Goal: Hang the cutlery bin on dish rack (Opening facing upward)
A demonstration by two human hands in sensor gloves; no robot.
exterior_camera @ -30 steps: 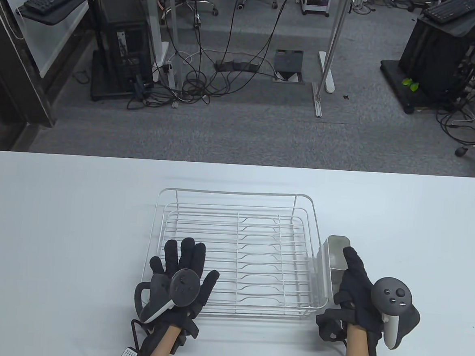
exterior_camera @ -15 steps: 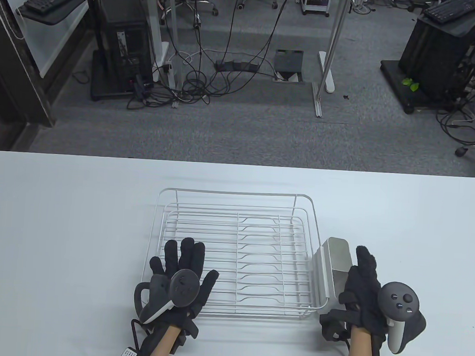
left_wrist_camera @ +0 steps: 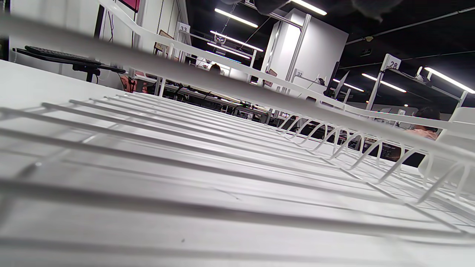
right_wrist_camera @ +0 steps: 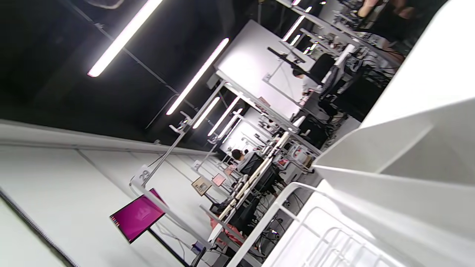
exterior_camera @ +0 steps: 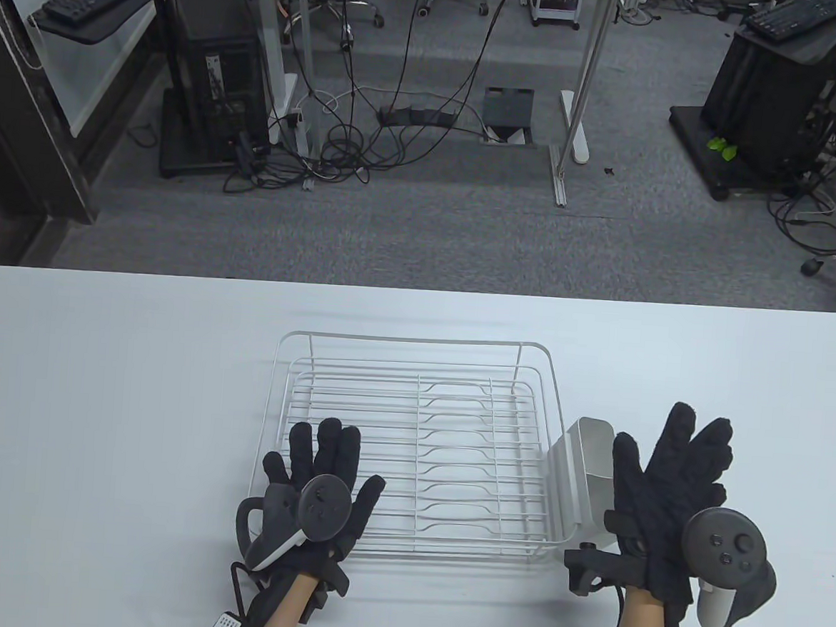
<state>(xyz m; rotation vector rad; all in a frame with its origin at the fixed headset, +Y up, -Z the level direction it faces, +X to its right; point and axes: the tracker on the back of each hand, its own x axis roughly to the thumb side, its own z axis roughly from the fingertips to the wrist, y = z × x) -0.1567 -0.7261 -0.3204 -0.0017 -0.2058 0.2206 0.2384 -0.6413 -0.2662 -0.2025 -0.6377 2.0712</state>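
A white wire dish rack (exterior_camera: 409, 442) sits on the white table (exterior_camera: 97, 391). A silver cutlery bin (exterior_camera: 583, 461) hangs on the rack's right side rail, its opening facing up. My right hand (exterior_camera: 663, 488) is beside the bin with fingers spread, holding nothing; whether the thumb touches the bin I cannot tell. My left hand (exterior_camera: 324, 475) lies flat with fingers spread on the rack's front left part. The left wrist view shows the rack wires (left_wrist_camera: 222, 155) close up. The right wrist view shows the bin's wall (right_wrist_camera: 408, 163) and the rack's rail (right_wrist_camera: 267, 218).
The table's far edge (exterior_camera: 419, 290) runs behind the rack. Beyond it are desks, cables and computer towers on the floor.
My right hand let go of the bin and opened, fingers spreading and shifting right. The bin stays on the rack's right rail. The left hand has not moved.
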